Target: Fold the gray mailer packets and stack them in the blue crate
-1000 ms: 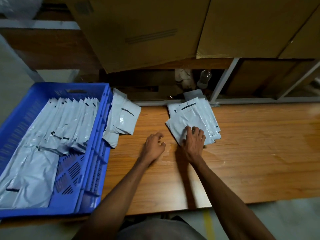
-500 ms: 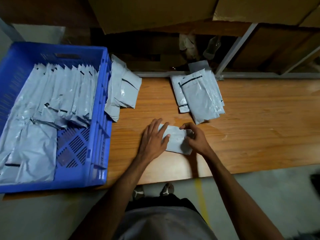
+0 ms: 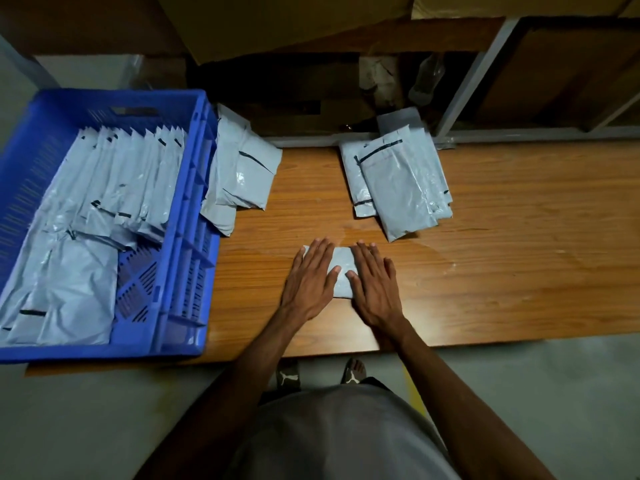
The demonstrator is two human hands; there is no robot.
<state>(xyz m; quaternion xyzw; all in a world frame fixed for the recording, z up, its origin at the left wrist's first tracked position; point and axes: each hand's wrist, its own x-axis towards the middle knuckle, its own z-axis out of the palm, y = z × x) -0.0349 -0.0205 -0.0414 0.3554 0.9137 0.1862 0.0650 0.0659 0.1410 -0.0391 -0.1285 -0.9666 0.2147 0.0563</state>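
Under both hands, on the wooden table (image 3: 485, 271), lies one gray packet (image 3: 341, 268), and only a strip of it shows between them. The left hand (image 3: 309, 277) lies flat on its left part, and the right hand (image 3: 372, 282) lies flat on its right part. Both have straight fingers that press down and grip nothing. This looks like the pressing step of a fold. To do it well, the hands should push down hard and slide out to the sides so the crease stays sharp and no air puffs the packet up. The plastic looks slippery, so it may spring open if the hands lift too fast. Far to the left of the left hand sits the blue crate (image 3: 180, 237), with a row of folded packets (image 3: 131, 174) leaning inside it. A small heap of packets (image 3: 242, 174) rests against the crate wall, up and to the left of the hands. Just past the right hand's fingertips is a pile of packets (image 3: 401, 181) that seem to wait for folding. The pressed packet should go in the crate next.
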